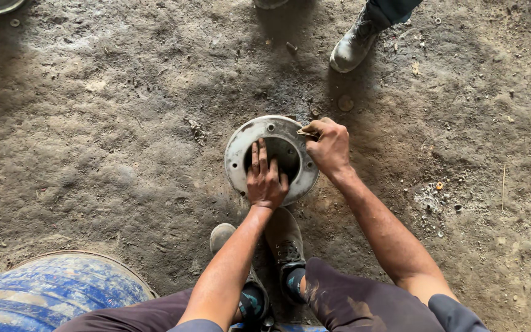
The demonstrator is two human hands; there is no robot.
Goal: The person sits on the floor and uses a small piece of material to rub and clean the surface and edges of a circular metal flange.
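Observation:
A round grey metal flange ring [236, 154] with bolt holes and a wide central opening lies flat on the dirt floor in front of my feet. My left hand [264, 178] presses down on its near rim, fingers spread and reaching into the opening. My right hand [329, 147] sits on the ring's right edge, fingers closed on a small folded piece of abrasive paper [306, 131] held against the metal.
Another person's grey shoe [354, 44] stands on the ground just beyond the ring. A blue drum [50, 292] lies at the lower left. My two shoes [284, 243] are planted right below the ring. Small bolts and debris dot the dirt at right.

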